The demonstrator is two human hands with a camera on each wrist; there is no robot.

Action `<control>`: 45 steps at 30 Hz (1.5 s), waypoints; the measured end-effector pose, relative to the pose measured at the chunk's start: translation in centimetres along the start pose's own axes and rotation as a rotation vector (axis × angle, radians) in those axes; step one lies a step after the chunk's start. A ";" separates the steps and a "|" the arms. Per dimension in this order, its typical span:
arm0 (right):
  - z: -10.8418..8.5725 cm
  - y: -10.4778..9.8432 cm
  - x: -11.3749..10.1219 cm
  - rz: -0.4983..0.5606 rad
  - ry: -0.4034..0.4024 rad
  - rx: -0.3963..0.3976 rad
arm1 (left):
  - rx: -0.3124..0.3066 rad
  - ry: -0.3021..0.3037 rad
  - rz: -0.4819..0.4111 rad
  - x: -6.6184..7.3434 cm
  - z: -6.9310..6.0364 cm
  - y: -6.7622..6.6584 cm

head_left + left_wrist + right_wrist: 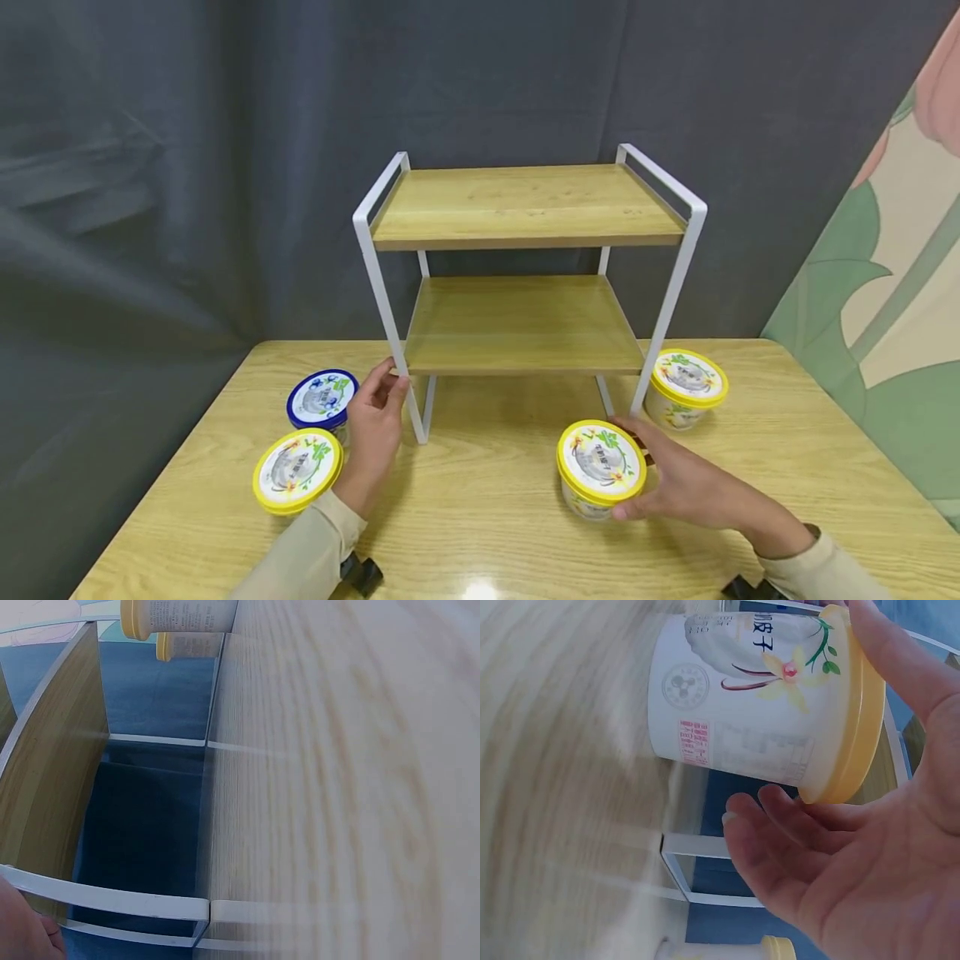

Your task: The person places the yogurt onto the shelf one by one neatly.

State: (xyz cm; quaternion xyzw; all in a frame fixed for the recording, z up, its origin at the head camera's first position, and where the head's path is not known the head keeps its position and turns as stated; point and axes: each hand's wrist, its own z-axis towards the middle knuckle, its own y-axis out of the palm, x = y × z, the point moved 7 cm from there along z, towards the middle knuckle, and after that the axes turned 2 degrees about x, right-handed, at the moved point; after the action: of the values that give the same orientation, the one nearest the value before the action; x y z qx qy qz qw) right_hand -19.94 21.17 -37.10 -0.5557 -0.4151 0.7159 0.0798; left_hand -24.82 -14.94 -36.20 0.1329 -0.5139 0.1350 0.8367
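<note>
A two-tier shelf rack (pixel 525 354) with wooden boards and white metal legs stands on the table. My left hand (pixel 375 429) grips its left side at the lower board, fingers curled there. In the left wrist view only part of that hand (pixel 26 922) shows, beside the white leg. My right hand (pixel 690 483) holds a yellow-lidded tub (pixel 600 467) in front of the rack's right leg. In the right wrist view, the thumb and curled fingers (pixel 780 847) lie on opposite sides of the tub's yellow lid (pixel 855 720).
Left of the rack are a blue-lidded tub (pixel 322 400) and another yellow-lidded tub (pixel 296 471), partly behind the left arm. One more yellow-lidded tub (pixel 686 387) stands beside the rack's right leg. A dark curtain (pixel 487 83) hangs behind the wooden table (pixel 480 517).
</note>
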 end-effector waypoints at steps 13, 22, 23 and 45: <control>0.6 0.5 -0.3 0.064 0.011 0.025 | 0.003 0.004 0.001 0.1 0.3 -0.2; 0.5 1.1 0.5 0.062 0.045 0.035 | -0.008 -0.008 0.017 -0.3 -0.2 -0.2; 0.4 1.2 0.5 0.054 0.038 0.038 | -0.009 -0.015 0.020 -0.3 -0.3 -0.2; 0.2 -1.0 -3.4 -0.029 0.004 0.149 | -0.009 -0.040 0.026 0.1 0.1 0.0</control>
State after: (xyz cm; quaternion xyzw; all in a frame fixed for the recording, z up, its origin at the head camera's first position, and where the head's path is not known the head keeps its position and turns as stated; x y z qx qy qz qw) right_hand -19.19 19.71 -33.95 -0.5435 -0.3686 0.7425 0.1322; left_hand -24.88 -14.99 -36.10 0.1251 -0.5329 0.1408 0.8250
